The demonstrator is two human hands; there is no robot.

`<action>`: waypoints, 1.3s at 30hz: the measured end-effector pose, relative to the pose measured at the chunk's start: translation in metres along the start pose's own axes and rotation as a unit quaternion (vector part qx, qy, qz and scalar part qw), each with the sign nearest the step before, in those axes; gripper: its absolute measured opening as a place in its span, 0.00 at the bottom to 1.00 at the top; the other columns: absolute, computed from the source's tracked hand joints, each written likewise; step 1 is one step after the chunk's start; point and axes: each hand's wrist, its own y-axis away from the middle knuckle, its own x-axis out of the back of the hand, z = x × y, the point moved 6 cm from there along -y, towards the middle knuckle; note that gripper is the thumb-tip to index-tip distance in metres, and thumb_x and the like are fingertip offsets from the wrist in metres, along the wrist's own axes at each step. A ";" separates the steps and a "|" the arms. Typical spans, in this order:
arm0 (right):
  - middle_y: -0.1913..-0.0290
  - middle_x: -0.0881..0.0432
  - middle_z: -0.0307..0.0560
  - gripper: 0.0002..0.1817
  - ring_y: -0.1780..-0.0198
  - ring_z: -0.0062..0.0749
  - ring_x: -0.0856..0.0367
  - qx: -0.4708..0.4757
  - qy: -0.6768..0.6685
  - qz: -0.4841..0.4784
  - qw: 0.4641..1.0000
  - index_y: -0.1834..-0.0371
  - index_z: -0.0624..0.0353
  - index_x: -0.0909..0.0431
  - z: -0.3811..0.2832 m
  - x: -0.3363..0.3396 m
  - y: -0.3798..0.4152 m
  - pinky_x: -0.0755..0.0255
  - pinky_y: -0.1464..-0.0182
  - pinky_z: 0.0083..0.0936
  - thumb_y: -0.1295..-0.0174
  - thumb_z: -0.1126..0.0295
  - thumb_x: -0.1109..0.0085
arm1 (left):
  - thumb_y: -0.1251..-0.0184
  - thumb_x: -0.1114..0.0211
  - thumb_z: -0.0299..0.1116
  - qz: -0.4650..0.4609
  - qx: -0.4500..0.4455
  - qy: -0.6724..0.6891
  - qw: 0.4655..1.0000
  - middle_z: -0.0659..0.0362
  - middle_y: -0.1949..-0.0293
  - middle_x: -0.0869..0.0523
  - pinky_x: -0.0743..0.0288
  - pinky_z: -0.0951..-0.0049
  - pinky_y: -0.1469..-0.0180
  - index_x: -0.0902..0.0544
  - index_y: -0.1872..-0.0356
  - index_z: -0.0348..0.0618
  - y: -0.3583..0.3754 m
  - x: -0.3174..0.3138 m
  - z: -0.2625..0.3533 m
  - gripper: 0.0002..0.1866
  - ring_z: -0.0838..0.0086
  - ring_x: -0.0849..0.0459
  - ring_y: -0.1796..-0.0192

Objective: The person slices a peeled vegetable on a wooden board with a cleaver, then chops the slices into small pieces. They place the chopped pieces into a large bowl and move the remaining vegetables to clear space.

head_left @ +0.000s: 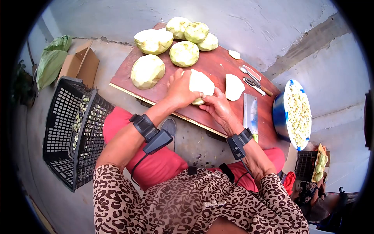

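Note:
A pale, peeled vegetable piece with a white cut face is held near the front edge of the red-brown table. My left hand grips it from the left and top. My right hand pinches its lower right edge. Just right of it lies a white cut piece. Further right is a cleaver, lying flat. Several whole peeled vegetables stand behind and to the left, among them one beside my left hand. A spoon and a peeler lie toward the back right.
A blue-rimmed basin of chopped pieces stands at the right. On the left are a black crate holding scraps, a cardboard box and a green bag. Another person is at the lower right, near another crate.

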 end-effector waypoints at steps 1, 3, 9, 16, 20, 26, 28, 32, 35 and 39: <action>0.46 0.22 0.49 0.25 0.52 0.32 0.18 0.003 -0.010 -0.005 1.000 0.37 0.58 0.35 -0.003 -0.006 -0.001 0.19 0.55 0.27 0.39 0.78 0.42 | 0.51 0.22 0.44 0.015 -0.005 -0.007 1.000 0.43 0.35 0.32 0.37 0.55 0.31 0.31 0.33 0.35 0.001 0.005 0.001 0.45 0.48 0.33 0.33; 0.45 0.23 0.49 0.25 0.51 0.34 0.18 0.011 -0.031 -0.013 0.999 0.37 0.58 0.35 -0.008 -0.022 -0.007 0.19 0.54 0.28 0.38 0.80 0.43 | 0.49 0.23 0.44 0.058 -0.025 -0.023 0.998 0.44 0.36 0.31 0.40 0.54 0.30 0.31 0.34 0.35 0.001 0.016 0.001 0.42 0.48 0.34 0.33; 0.44 0.21 0.53 0.24 0.49 0.39 0.16 -0.071 -0.079 -0.061 0.992 0.35 0.61 0.36 0.018 -0.031 -0.029 0.16 0.50 0.33 0.34 0.78 0.46 | 0.47 0.24 0.43 0.063 -0.018 -0.099 0.993 0.44 0.35 0.32 0.44 0.51 0.29 0.31 0.34 0.37 0.003 0.013 -0.014 0.41 0.48 0.36 0.31; 0.48 0.19 0.57 0.19 0.57 0.39 0.12 -0.115 0.026 -0.025 0.993 0.36 0.65 0.35 0.016 -0.026 -0.017 0.12 0.56 0.28 0.27 0.72 0.50 | 0.46 0.25 0.43 0.000 0.022 -0.085 0.996 0.38 0.29 0.40 0.51 0.51 0.25 0.34 0.31 0.38 -0.009 0.010 -0.025 0.43 0.44 0.44 0.25; 0.50 0.18 0.56 0.19 0.60 0.39 0.12 -0.107 0.004 -0.041 0.993 0.36 0.65 0.35 0.020 -0.030 -0.027 0.13 0.59 0.28 0.28 0.73 0.50 | 0.45 0.26 0.41 0.048 -0.032 -0.127 0.990 0.39 0.29 0.40 0.52 0.49 0.25 0.34 0.31 0.39 -0.005 0.012 -0.018 0.41 0.45 0.45 0.25; 0.48 0.20 0.57 0.20 0.60 0.41 0.12 -0.096 0.007 -0.020 0.995 0.35 0.67 0.37 0.019 -0.032 -0.021 0.11 0.61 0.28 0.28 0.74 0.51 | 0.46 0.26 0.38 0.104 -0.069 -0.198 0.972 0.39 0.28 0.41 0.49 0.45 0.26 0.34 0.29 0.44 0.004 0.060 -0.001 0.41 0.44 0.45 0.25; 0.48 0.21 0.57 0.20 0.60 0.42 0.12 -0.095 0.007 -0.006 0.995 0.35 0.67 0.38 0.019 -0.029 -0.017 0.11 0.61 0.28 0.28 0.75 0.51 | 0.46 0.26 0.35 0.122 -0.005 -0.228 0.966 0.39 0.29 0.39 0.42 0.47 0.29 0.34 0.29 0.44 0.009 0.090 -0.008 0.41 0.44 0.40 0.27; 0.46 0.23 0.59 0.21 0.60 0.43 0.12 -0.096 0.009 0.001 0.995 0.35 0.67 0.38 0.020 -0.028 -0.019 0.11 0.61 0.29 0.29 0.75 0.50 | 0.46 0.27 0.32 0.045 0.129 -0.208 0.969 0.39 0.38 0.26 0.28 0.54 0.37 0.31 0.32 0.44 0.009 0.109 -0.048 0.38 0.45 0.27 0.35; 0.45 0.23 0.59 0.21 0.60 0.44 0.12 -0.106 -0.026 -0.006 0.994 0.35 0.68 0.38 0.025 -0.030 -0.027 0.12 0.63 0.29 0.29 0.75 0.50 | 0.43 0.30 0.34 0.060 0.110 -0.249 0.960 0.40 0.47 0.18 0.23 0.54 0.44 0.25 0.42 0.43 -0.011 0.101 -0.079 0.26 0.47 0.20 0.41; 0.48 0.22 0.58 0.22 0.59 0.42 0.12 -0.123 -0.014 -0.022 0.992 0.36 0.70 0.38 0.020 -0.037 -0.021 0.12 0.62 0.29 0.29 0.73 0.48 | 0.45 0.28 0.37 0.046 0.137 -0.214 0.966 0.42 0.52 0.15 0.23 0.54 0.44 0.23 0.46 0.40 -0.021 0.116 -0.082 0.26 0.48 0.17 0.45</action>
